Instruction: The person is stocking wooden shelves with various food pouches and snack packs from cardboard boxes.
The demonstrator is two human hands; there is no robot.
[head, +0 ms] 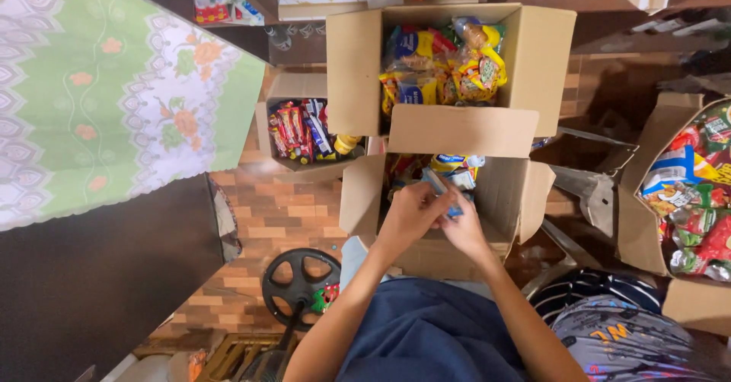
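Nearest, the left hand [407, 216] and right hand [464, 230] meet over the open near cardboard box [518, 199], both grips pinching a small blue packet [442, 186] held just above the snack packs inside. Beyond stands a far cardboard box [533, 54] filled with yellow snack bags. A smaller box of red wrappers [298, 131] sits to the left.

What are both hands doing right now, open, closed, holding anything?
Left hand: closed on a small blue packet over the open cardboard box.
Right hand: closed on the same blue packet, from the other side.
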